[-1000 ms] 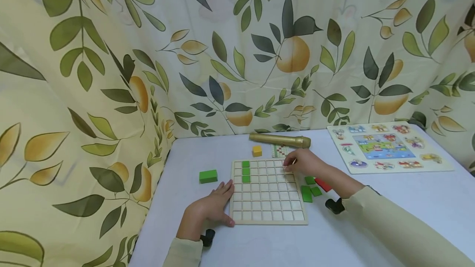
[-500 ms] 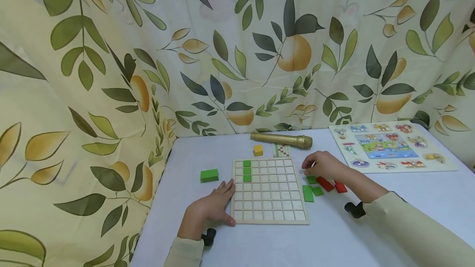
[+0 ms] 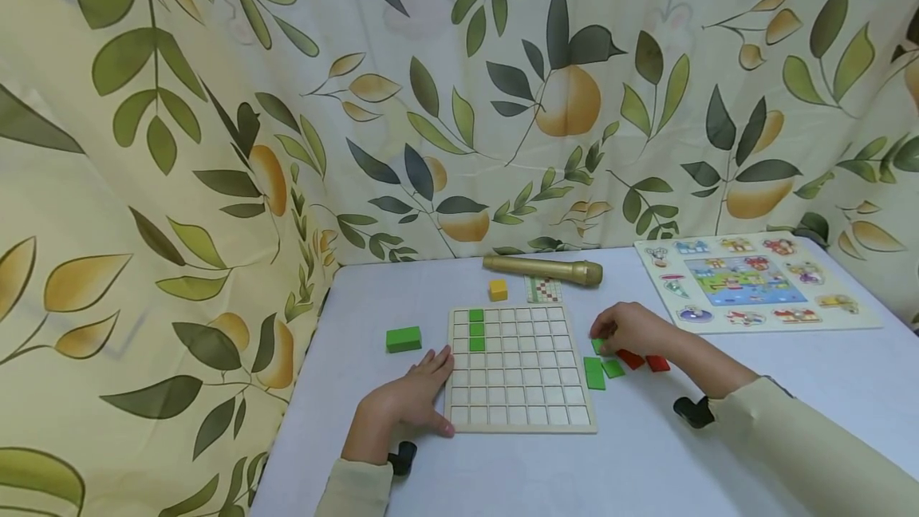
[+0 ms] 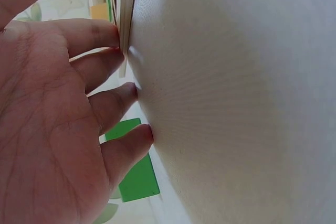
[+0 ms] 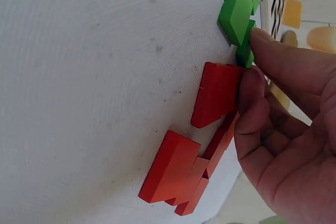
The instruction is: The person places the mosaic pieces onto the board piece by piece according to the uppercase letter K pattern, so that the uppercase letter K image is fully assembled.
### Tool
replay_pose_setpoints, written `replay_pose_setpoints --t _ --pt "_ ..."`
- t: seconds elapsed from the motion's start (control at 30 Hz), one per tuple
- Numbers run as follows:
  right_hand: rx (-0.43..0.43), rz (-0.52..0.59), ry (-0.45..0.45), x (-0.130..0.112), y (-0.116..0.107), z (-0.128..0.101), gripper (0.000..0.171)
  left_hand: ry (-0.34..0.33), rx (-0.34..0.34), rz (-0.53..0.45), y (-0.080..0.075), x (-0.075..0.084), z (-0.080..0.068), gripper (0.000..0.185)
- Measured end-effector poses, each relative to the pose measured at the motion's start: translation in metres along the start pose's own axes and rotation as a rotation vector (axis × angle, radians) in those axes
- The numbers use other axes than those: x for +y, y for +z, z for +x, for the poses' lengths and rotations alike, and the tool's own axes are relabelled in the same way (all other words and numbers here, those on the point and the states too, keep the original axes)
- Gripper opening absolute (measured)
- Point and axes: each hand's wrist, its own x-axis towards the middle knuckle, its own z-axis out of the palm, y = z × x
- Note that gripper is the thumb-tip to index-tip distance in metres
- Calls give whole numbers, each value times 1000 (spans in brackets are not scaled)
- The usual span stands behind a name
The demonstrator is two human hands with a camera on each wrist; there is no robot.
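A wooden board with a grid of square cells (image 3: 522, 428) lies flat on the white table. Three green tiles (image 3: 477, 329) fill cells in its second column at the far end. My left hand (image 3: 408, 401) rests at the board's left edge, fingers spread; in the left wrist view its fingertips (image 4: 111, 34) meet the edge. Right of the board, my right hand (image 3: 635, 331) pinches a small green tile (image 5: 245, 51) between thumb and finger, low over the table. More green tiles (image 3: 594, 373) lie beside it. Red pieces (image 5: 218, 90) lie partly behind the hand.
A green block (image 3: 404, 339) sits left of the board. Behind it are a yellow cube (image 3: 498, 290), a small patterned card (image 3: 543, 290) and a gold microphone (image 3: 543, 270). A picture puzzle board (image 3: 747, 282) lies at the back right, before a leaf-patterned curtain (image 3: 402, 102).
My right hand has moved from the grid board's far right corner rightward and down to the loose tiles, and now pinches a green one. My left hand has stayed at the board's edge.
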Motion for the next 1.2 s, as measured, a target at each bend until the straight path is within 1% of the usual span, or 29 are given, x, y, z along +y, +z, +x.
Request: replay_pose_setpoints --t 0.1,0.3,0.5,0.6,0.67,0.8,0.87,1.03,1.2 --pt "-6 -8 4 1 1 1 19 4 0 0 -2 1 -1 115" --pt "6 -38 -1 1 2 2 15 1 -1 -1 -3 0 -1 115" --pt "6 0 -7 -3 -1 3 11 -6 -6 0 0 -1 0 115" --pt "18 14 -1 -7 -6 5 10 -9 -6 -2 1 -2 0 115" --pt "42 19 -1 -12 -9 8 9 -7 -3 -2 0 -1 0 115" --pt "96 21 -44 -24 -12 17 8 -7 -1 -1 -1 -1 -1 115" --pt "115 32 -80 -31 -10 22 8 -6 -3 -5 -2 0 -1 115" --pt "129 63 -150 -49 -2 35 6 -5 -4 -13 -3 1 -2 115" --pt "126 82 -189 -63 6 45 5 -14 -6 -10 -1 1 -1 115"
